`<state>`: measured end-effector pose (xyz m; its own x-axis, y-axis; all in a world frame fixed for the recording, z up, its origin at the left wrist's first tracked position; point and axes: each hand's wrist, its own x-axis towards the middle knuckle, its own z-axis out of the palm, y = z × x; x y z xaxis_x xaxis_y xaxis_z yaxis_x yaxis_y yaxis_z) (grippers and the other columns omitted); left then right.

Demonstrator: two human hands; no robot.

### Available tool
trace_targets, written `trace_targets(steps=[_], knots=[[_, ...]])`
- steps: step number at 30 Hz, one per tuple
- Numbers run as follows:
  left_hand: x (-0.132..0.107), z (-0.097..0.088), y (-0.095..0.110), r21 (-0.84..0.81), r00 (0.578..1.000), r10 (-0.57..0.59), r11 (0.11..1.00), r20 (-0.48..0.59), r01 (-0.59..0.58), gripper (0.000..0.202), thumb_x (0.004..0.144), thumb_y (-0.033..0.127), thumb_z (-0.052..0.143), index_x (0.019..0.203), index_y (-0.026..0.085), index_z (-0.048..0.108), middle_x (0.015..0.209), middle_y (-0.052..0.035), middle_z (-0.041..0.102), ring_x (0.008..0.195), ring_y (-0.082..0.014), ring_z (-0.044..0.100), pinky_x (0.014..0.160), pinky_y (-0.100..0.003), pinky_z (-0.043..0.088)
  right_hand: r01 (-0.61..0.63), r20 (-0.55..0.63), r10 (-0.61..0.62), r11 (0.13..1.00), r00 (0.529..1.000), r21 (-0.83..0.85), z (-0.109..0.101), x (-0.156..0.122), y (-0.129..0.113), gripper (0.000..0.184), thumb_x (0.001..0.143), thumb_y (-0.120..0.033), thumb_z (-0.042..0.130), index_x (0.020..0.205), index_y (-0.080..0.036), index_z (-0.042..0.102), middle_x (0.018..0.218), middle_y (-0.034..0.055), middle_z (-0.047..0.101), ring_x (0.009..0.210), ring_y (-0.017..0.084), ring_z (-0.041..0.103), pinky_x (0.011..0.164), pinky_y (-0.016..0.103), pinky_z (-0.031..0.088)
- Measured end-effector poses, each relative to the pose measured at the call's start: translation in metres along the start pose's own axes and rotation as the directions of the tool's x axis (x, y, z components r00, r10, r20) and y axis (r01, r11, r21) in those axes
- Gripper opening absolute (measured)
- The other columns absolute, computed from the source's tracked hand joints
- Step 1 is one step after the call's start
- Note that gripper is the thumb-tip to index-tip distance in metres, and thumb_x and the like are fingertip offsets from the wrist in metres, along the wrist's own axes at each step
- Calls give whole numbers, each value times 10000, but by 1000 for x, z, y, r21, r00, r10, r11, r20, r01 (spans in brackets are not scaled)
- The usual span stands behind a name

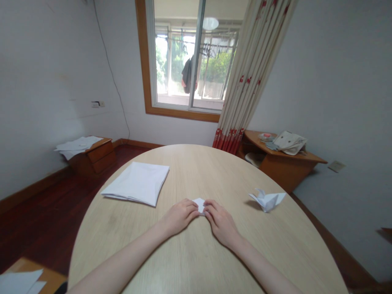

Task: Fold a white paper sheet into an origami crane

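Observation:
A small folded white paper piece (200, 204) lies on the round wooden table (196, 249). My left hand (179, 216) and my right hand (221, 222) meet over it, fingers curled and pressed on its edges from either side. Most of the piece is hidden under my fingertips. A finished folded paper crane (268, 200) rests on the table to the right of my right hand. To the left, a stack of white paper sheets (137, 183) lies flat on the table.
A low wooden drawer unit (94, 155) with papers on top stands by the left wall. A wooden corner desk (284, 161) with a cloth bag stands at the right. Window and curtain (245, 81) are behind the table. More paper lies at bottom left.

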<state>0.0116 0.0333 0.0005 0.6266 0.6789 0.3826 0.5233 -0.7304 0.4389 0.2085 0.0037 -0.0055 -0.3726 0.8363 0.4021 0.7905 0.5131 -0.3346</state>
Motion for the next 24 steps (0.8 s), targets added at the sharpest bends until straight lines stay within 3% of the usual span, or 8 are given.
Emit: trace_targets(steps=[4, 12, 19, 24], knots=[[0, 0, 1, -46, 1000, -2, 999, -7, 1, 146, 917, 273, 581, 949, 178, 686, 1002, -54, 697, 972, -187, 621, 878, -293, 488, 4, 8, -4, 1000, 1000, 11, -1, 0, -2, 238, 964, -223, 339, 906, -205, 569, 1067, 97, 615, 871, 214, 611, 763, 369, 499], [2, 3, -1, -72, 999, -40, 997, -28, 38, 161, 923, 157, 510, 915, 165, 671, 959, -60, 689, 931, -184, 624, 856, -296, 488, -43, 25, 43, 999, 999, 18, -1, 3, -4, 156, 949, -178, 351, 927, -200, 504, 1036, 87, 590, 886, 219, 581, 775, 377, 481], [3, 3, 1, -93, 997, -61, 994, -36, 58, 123, 883, 119, 541, 907, 164, 652, 939, -57, 669, 931, -192, 600, 851, -303, 477, -29, 13, 29, 999, 999, -15, 3, 4, -2, 151, 930, -162, 373, 913, -209, 515, 1032, 86, 588, 921, 232, 576, 797, 388, 480], [5, 4, -1, -107, 997, -73, 992, -38, 68, 120, 884, 118, 544, 898, 175, 648, 942, -49, 644, 936, -183, 582, 842, -292, 465, -54, -12, 55, 997, 998, 53, 3, 5, 2, 116, 895, -156, 433, 905, -213, 534, 1016, 87, 583, 958, 236, 557, 835, 405, 476]])
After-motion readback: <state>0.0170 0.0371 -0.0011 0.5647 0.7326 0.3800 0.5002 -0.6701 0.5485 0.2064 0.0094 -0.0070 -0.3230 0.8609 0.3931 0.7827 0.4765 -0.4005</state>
